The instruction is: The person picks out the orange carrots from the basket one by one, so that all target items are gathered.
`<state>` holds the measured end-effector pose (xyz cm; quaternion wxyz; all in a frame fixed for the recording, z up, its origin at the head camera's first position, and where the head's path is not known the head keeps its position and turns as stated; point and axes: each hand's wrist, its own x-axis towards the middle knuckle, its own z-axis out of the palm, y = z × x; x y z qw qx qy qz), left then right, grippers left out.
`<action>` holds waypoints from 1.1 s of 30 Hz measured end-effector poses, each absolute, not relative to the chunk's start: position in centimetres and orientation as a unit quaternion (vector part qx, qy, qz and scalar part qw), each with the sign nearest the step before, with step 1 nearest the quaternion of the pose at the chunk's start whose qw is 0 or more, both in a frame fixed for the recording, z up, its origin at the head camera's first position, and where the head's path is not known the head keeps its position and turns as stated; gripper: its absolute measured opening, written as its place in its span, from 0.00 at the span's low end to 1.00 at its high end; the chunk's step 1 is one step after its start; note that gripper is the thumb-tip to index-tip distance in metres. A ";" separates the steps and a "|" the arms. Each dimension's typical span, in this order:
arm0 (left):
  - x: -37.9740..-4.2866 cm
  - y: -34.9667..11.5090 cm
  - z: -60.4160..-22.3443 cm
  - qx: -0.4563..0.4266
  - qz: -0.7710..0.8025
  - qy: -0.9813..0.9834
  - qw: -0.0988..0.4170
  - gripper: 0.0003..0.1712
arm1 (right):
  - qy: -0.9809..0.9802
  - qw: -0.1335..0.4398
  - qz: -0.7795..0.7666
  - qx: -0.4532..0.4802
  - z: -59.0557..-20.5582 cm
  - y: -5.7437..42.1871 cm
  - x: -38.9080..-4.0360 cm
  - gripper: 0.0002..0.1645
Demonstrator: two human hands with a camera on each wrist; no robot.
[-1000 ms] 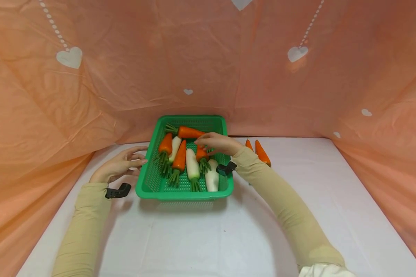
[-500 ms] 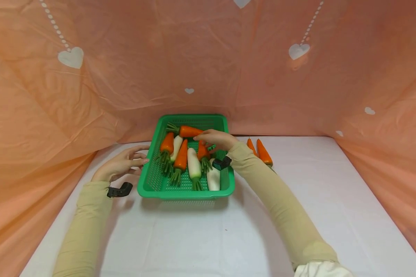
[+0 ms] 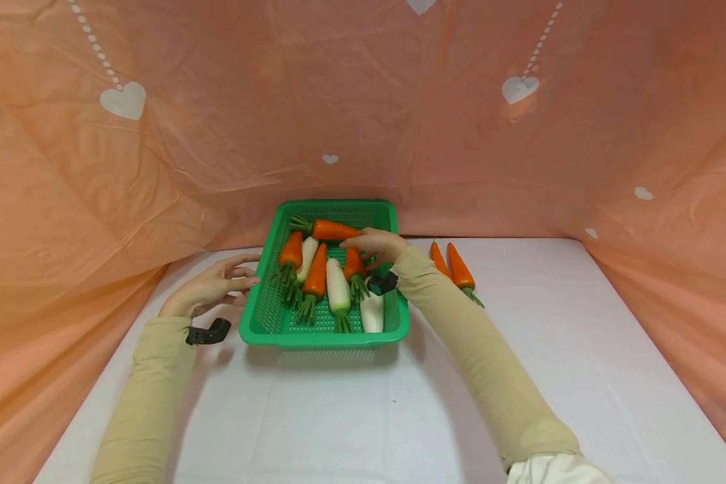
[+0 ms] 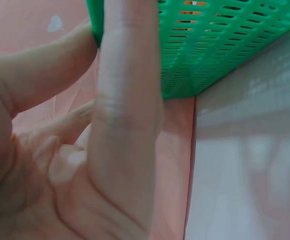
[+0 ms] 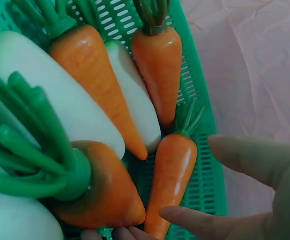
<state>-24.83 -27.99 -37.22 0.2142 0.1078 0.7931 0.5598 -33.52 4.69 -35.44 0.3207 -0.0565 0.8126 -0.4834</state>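
**Shifted slightly leftward since 0.5 s ago: right sleeve [image 3: 474, 346], exposing more of loose carrot's [image 3: 460, 265] green top**

Found right hand [image 3: 382, 243] inside green basket [image 3: 323, 341], toward its right side, fingers spread and relaxed, near rear carrot [image 3: 331, 230] and adjacent carrot [image 3: 353, 261]. Cannot tell whether touching either; fingertips partly cut off in right wrist view. Noted left hand [image 3: 208, 286] at basket's left rim, fingers apart and slightly bent, thumb touching rim.

Counted in basket: 4 carrots, 3 white radishes [image 3: 337, 286]. Logged rear carrot as lying crosswise, green top to left; other 3 with tops toward near side. Saw 1 radish partly hidden behind black wrist camera [image 3: 382, 284].

Located loose carrot on white surface [image 3: 327, 417], right of basket, with second carrot [image 3: 438, 257] just beside it, partly behind sleeve. Observed pink cloth [image 3: 363, 121] behind basket.
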 end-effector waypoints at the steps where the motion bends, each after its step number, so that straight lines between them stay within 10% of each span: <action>1: -24.8 -28.0 -37.2 0.107 0.559 0.794 0.214 0.38 | 0.813 0.322 -0.481 -0.059 -35.6 4.7 -33.6 0.39; 25: -24.8 -28.1 -37.2 0.103 0.550 0.800 0.216 0.39 | 0.854 0.323 -0.395 -0.098 -36.3 4.0 -33.6 0.33; 33: -25.0 -28.2 -37.4 0.111 0.559 0.793 0.215 0.38 | 0.852 0.318 -0.405 -0.099 -36.3 4.3 -33.6 0.44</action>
